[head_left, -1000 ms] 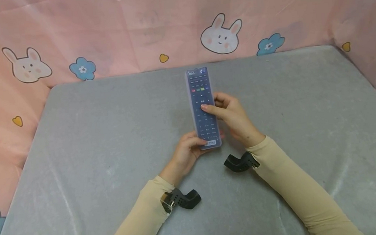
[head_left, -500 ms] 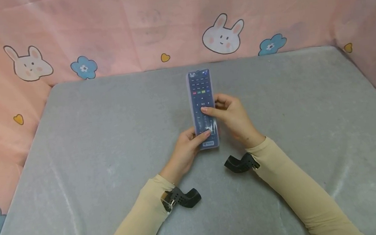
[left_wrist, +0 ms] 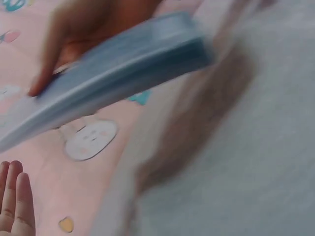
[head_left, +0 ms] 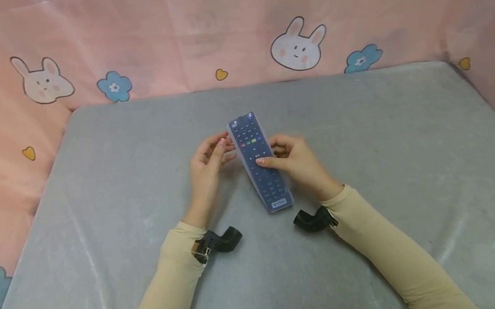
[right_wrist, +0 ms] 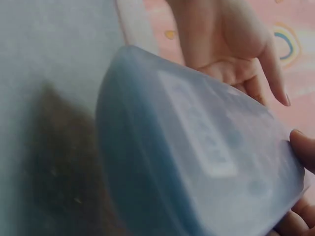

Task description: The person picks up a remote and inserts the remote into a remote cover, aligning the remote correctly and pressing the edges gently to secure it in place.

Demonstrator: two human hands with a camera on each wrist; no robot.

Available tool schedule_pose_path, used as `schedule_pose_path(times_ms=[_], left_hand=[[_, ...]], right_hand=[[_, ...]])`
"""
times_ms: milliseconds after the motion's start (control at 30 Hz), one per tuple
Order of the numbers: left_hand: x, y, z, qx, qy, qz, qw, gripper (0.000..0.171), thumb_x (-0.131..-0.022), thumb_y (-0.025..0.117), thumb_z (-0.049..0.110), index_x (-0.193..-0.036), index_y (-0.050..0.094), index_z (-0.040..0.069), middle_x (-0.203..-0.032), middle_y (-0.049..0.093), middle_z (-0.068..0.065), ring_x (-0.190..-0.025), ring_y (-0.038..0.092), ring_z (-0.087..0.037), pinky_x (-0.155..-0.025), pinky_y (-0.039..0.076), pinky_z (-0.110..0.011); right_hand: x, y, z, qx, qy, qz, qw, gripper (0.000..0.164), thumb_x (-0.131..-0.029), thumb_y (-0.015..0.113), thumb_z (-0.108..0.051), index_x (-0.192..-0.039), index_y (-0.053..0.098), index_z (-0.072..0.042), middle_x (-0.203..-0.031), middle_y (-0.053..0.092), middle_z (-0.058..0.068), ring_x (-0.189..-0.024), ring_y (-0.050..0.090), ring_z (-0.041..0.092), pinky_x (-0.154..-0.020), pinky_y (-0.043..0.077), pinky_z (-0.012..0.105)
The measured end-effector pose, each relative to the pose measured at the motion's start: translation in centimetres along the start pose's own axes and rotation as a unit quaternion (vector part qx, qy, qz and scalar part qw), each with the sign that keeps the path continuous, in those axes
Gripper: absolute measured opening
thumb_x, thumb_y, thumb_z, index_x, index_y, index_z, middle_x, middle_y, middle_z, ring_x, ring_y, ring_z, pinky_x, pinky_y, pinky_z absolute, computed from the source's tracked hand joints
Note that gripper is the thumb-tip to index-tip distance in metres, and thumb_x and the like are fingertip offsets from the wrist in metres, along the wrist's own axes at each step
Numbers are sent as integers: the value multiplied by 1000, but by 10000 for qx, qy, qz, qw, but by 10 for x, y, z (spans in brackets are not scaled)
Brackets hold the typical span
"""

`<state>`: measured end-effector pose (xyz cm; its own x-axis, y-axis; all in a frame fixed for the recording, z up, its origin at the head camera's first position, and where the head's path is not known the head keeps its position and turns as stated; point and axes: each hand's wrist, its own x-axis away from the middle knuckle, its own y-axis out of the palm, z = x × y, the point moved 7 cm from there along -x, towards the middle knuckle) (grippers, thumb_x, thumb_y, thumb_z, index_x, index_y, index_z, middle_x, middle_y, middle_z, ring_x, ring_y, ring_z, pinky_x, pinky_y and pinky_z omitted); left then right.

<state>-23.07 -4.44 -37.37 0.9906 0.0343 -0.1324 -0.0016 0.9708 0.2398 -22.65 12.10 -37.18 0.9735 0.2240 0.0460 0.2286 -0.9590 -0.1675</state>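
A dark blue remote control (head_left: 268, 181) in a clear cover is held up over the table, its top leaning left and its keys facing up. The right hand (head_left: 299, 165) grips it from the right, thumb across the middle keys and fingers behind. Beside the remote's upper left edge is the left hand (head_left: 204, 170), its thumb and fingers loosely extended. In the left wrist view the left fingers (left_wrist: 22, 206) stand straight, apart from the blurred remote. The right wrist view shows the remote's lower end (right_wrist: 197, 132) close up, with a pale label under the cover.
A grey cloth (head_left: 123, 195) covers the table. Pink fabric (head_left: 149, 45) with rabbits, flowers and hearts stands around its back and sides. Black wrist mounts (head_left: 315, 219) stick out from both beige sleeves.
The left hand has let go of the remote's lower end and moved up and left to its upper left side. The right hand has lowered the remote slightly and tilted its top leftward.
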Motion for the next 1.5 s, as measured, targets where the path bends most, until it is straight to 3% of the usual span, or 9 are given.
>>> schedule_pose_path(times_ms=[133,300,567,800,1000,1133,1333,1500], left_hand=[[-5,-10,9,55,225,221,9995,21,-95,54,3,-110,59,-11,-96,65,-11,-84,64,-13,-75,55,-29],[-6,-13,9,184,266,326,9989,13,-91,57,-3,-101,60,-11,-88,65,-4,-75,63,-11,-70,55,-27],[-5,-17,9,181,254,533,9981,6,-87,60,-8,-93,61,-9,-81,65,-4,-69,63,-10,-65,55,-25],[-3,-21,14,49,416,913,9949,3,-85,63,-9,-86,64,-11,-77,67,-7,-64,65,-12,-64,56,-28],[-1,-24,18,118,605,1354,9889,11,-84,63,-11,-78,66,-2,-72,66,-3,-61,64,-10,-62,56,-26],[0,-24,22,149,821,1483,9854,7,-84,62,-12,-79,65,-9,-71,65,-3,-62,63,-9,-62,56,-25],[1,-22,21,-278,689,1292,9888,5,-84,64,-11,-85,64,-15,-78,67,-11,-65,65,-9,-65,56,-26],[-1,-17,16,-378,321,906,9947,12,-86,64,-5,-93,64,-15,-83,69,-10,-68,64,-8,-65,55,-24]], right_hand=[[1,9,3,31,33,-256,9997,20,-82,70,-1,-98,61,7,-88,69,13,-73,65,12,-64,53,26],[2,15,7,-49,51,-337,9994,21,-82,69,0,-99,60,8,-88,68,14,-74,64,12,-65,53,26],[4,20,10,-180,87,-334,9992,21,-85,67,-2,-103,58,7,-94,67,14,-78,64,13,-67,53,27],[6,28,9,-342,58,-513,9981,23,-92,58,-4,-111,51,6,-97,67,21,-72,64,13,-60,54,30],[5,27,3,317,-363,-751,9960,26,-93,60,-7,-116,54,3,-89,69,18,-71,65,16,-58,55,33],[6,24,-5,888,-738,-922,9890,26,-93,60,-9,-116,56,1,-91,68,15,-73,66,18,-59,55,33],[8,24,-10,1438,-1064,-999,9788,24,-92,61,-9,-112,57,2,-92,68,14,-72,65,17,-58,54,30],[7,25,-6,1424,-899,-908,9815,26,-91,63,-12,-113,58,2,-93,68,14,-72,65,16,-57,53,29]])
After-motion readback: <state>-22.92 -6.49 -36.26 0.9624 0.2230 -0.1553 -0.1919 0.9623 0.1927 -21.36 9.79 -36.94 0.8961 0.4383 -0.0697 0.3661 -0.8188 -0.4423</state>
